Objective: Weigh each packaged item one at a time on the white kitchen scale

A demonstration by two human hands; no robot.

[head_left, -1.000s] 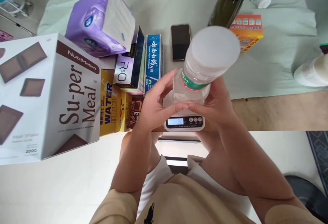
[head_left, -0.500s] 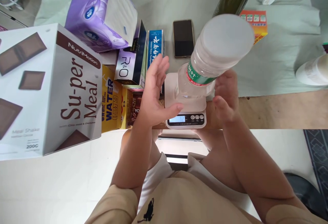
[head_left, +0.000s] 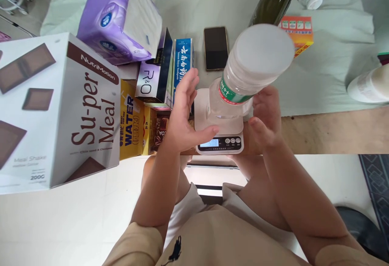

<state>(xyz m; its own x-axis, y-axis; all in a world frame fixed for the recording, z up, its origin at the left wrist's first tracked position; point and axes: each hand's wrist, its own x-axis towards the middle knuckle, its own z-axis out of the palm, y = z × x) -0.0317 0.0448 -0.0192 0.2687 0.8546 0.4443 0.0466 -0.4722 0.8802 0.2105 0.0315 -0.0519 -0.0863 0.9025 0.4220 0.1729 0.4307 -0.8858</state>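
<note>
Both hands (head_left: 182,112) (head_left: 266,116) open beside bottle (head_left: 243,79) — upright on scale (head_left: 219,136).

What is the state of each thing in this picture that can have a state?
water bottle: upright on the scale, capped, not held
kitchen scale: switched on, display lit
left hand: open, beside the bottle
right hand: open, beside the bottle
phone: screen dark, lying flat
Su-per Meal box: closed
purple tissue pack: tilted on other boxes
</note>
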